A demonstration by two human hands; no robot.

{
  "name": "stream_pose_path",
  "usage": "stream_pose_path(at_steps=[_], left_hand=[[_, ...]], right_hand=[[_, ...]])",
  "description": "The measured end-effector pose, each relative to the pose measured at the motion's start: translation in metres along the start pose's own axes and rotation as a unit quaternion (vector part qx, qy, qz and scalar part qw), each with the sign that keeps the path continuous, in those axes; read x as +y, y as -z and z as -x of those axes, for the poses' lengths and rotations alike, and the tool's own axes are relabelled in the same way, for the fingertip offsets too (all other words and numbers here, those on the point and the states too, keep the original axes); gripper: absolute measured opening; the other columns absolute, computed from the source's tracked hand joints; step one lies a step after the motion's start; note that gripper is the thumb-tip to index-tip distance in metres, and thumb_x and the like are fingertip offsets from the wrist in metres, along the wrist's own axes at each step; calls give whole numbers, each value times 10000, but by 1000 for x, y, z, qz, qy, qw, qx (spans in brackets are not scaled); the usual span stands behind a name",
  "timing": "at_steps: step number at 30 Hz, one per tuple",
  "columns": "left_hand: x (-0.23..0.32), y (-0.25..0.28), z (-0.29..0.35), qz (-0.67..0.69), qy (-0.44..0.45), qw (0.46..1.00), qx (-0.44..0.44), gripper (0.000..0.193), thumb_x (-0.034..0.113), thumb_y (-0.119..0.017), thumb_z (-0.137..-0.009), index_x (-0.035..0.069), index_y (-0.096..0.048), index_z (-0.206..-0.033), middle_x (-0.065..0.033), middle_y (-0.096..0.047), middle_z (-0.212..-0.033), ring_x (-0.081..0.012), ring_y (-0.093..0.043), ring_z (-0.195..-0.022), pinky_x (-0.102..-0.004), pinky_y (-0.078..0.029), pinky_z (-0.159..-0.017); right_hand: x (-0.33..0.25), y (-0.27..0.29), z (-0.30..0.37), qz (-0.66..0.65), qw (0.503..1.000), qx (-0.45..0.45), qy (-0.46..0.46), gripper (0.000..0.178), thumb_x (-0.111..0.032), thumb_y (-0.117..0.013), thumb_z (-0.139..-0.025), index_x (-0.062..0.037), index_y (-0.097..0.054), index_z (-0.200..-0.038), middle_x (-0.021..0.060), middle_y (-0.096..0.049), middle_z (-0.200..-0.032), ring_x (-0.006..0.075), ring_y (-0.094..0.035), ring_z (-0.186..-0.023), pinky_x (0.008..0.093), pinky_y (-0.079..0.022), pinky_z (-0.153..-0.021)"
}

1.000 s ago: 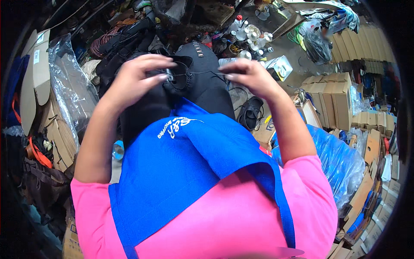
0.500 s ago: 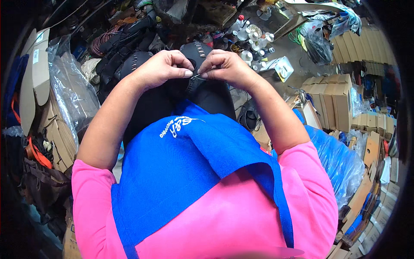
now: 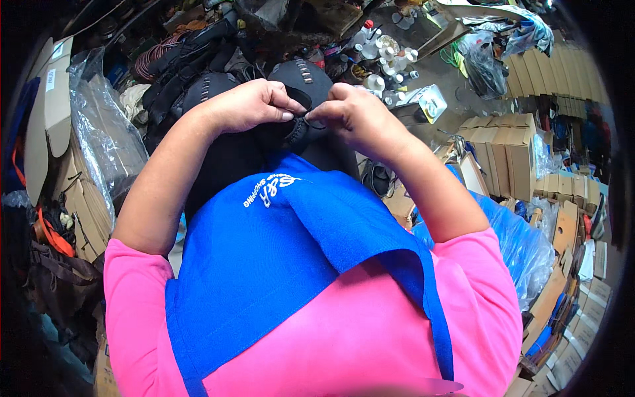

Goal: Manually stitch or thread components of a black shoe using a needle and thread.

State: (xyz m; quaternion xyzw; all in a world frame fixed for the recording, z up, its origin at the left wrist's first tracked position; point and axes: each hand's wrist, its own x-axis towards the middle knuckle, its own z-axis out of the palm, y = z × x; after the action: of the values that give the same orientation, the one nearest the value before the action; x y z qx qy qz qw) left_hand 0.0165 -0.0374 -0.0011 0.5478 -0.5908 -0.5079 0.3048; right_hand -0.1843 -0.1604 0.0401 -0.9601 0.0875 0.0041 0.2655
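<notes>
Holding the left hand [image 3: 259,106] and the right hand [image 3: 360,120] nearly tip to tip in the head view, both drawn into pinches; cannot tell on what. Resting a black piece [image 3: 296,133] with a ridged edge on black trousers [image 3: 228,162], just beneath both hands and partly hidden. Wearing a blue apron [image 3: 258,264] over a pink shirt [image 3: 317,344]. Having white bottles [image 3: 401,63] beyond the right hand, brown boxes [image 3: 519,164] farther right and clear plastic [image 3: 100,112] at left.
</notes>
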Motion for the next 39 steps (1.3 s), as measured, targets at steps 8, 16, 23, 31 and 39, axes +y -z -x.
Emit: stream_pose_path(at_steps=[8,16,23,31,39], left_hand=[[1,-3,-12,-98,-36,994,29,317,-15,-660,-712,30,-668,-1025,-85,-595,-898,-198,-582,-897,-323,-462,-835],[6,-24,-5,-187,-52,953,235,270,22,-723,-688,16,-627,-940,-121,-627,-882,-276,-620,-855,-355,-494,-767],[13,-27,75,-145,83,961,221,225,82,-696,-760,15,-626,-963,-133,-643,-912,-305,-625,-844,-358,-489,-785],[-12,14,75,194,2,863,467,262,235,-479,-971,22,-629,-997,-127,-664,-991,-264,-636,-873,-331,-481,-800],[-29,32,72,613,-117,753,209,397,341,-365,-1016,126,-346,-683,33,-275,-565,-106,-299,-552,-268,-317,-597]], right_hand=[[-3,12,-27,66,991,-112,8,171,-62,-630,-723,-129,-723,-851,124,-557,-821,300,-609,-799,382,-496,-699],[29,-18,-16,-278,945,-77,-156,165,-180,-718,-773,-63,-710,-889,52,-670,-777,134,-633,-765,298,-498,-713],[75,29,52,-755,643,116,-54,237,-287,-594,-907,-76,-674,-981,-19,-605,-766,66,-499,-661,259,-455,-696],[71,12,72,-213,949,42,-231,260,-238,-651,-876,-26,-686,-1023,55,-690,-888,129,-619,-795,295,-483,-774],[65,-10,102,99,987,-5,-124,379,-339,-565,-894,-18,-568,-694,190,-556,-696,353,-559,-687,420,-420,-590]])
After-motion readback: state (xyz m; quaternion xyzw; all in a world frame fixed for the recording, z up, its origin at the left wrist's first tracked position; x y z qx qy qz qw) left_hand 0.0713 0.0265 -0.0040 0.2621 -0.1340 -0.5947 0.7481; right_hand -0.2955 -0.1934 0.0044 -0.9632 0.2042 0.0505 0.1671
